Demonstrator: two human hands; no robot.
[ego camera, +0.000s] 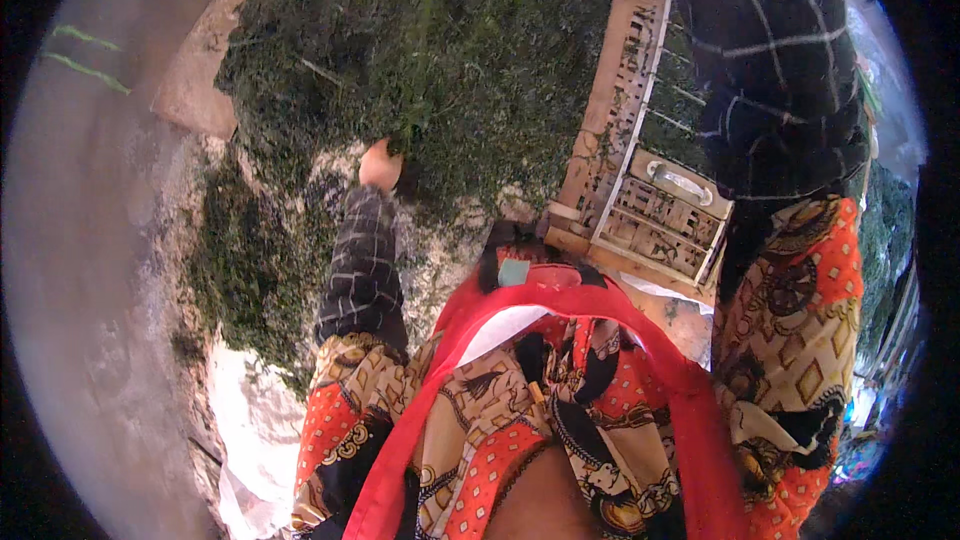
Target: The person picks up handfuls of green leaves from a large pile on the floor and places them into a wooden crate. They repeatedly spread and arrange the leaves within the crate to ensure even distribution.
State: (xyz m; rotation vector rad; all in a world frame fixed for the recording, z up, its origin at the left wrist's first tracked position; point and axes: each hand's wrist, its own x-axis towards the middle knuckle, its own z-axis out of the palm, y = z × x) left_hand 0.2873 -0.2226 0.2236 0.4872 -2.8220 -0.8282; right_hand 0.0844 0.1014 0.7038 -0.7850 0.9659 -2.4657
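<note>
My left hand [381, 167] reaches into the near edge of a big heap of dark green leafy plant matter [450, 82]. Its fingers are sunk or hidden in the green, so whether they grip anything does not show. A streak of long, brighter green strands [424, 22] runs up the heap from beside this hand. My right hand is out of view; only its dark checked sleeve [765, 67] shows at the upper right. That sleeve passes over a slatted wooden frame [626, 75] and a small wooden box-like part with a clear handle [679, 181].
A pale stone-like block [206, 64] borders the heap at the left, beside a grey floor [97, 187]. White sheeting [255, 427] lies at lower left. More green matter [889, 247] shows at the far right. A red apron-like strap [690, 405] hangs before my patterned clothing.
</note>
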